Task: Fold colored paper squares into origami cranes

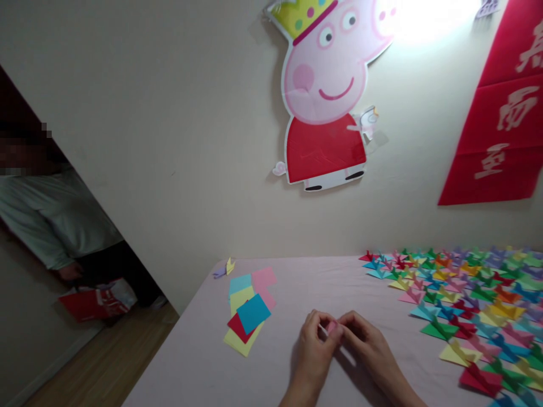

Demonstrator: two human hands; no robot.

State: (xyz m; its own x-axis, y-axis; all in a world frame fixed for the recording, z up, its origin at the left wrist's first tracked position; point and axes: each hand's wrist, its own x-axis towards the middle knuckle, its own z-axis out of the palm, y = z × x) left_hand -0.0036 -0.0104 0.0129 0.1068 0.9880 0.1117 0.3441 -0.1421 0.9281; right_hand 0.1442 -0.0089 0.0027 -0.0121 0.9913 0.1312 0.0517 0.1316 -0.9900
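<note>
Low in the middle of the head view, a small folded pink paper is pinched between both hands, mostly covered by the fingers. My left hand closes thumb and fingers on it from the left. From the right, my right hand grips its other side with the fingertips. Left of the hands lies a loose spread of square paper sheets, with a blue sheet on top, a red sheet partly under it, and yellow, light blue and pink sheets around them.
Rows of folded paper cranes in many colours cover the table's right side. Two small folded papers sit at the far left corner of the pink-covered table. A person carrying a red bag stands in the doorway at left.
</note>
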